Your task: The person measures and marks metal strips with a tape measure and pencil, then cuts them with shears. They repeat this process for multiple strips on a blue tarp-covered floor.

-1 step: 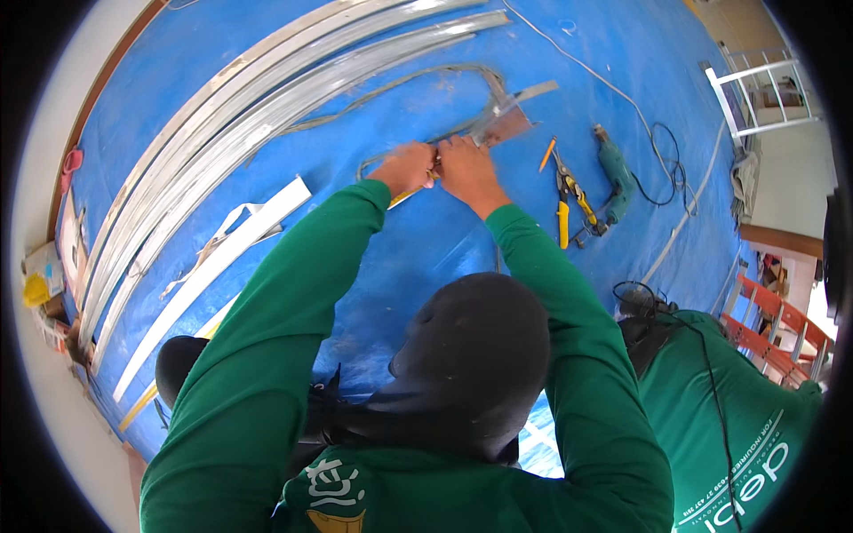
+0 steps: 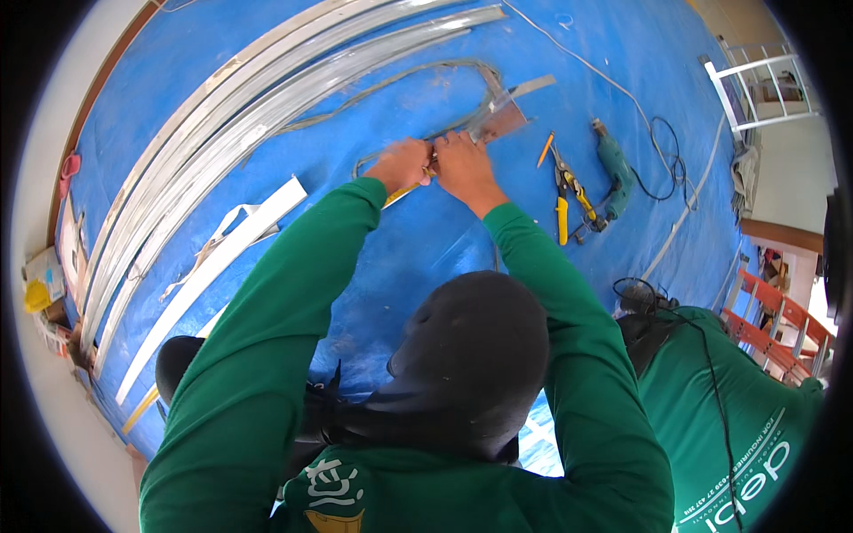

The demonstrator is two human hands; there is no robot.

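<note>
Blue sheet (image 2: 373, 275) spreads under everything, curving up to the wall (image 2: 49, 115) at the left rim. Near its middle the fingers of both hands come together: the left hand (image 2: 400, 166) is curled and blurred, the right hand (image 2: 466, 169) bent beside it with its fingers close together (what exactly either one clamps, I cannot tell). A yellow piece (image 2: 400, 194) pokes out below the left hand, and a brown plate (image 2: 505, 121) sits just past the right fingertips, its far edge turned away from the person. Behind both, a cable (image 2: 391, 82) loops toward long bars (image 2: 222, 98), whose ends reach the upper rim. Rightward, a stretch of blue separates the hand from a pencil (image 2: 545, 149), then snips (image 2: 569, 191) and a drill (image 2: 615, 169) lie side by side. More open blue runs from the wrists down to a dark knee (image 2: 475, 338). Farther left lies a white strip (image 2: 213, 284); at far right, a co-worker (image 2: 720, 400) in green.
</note>
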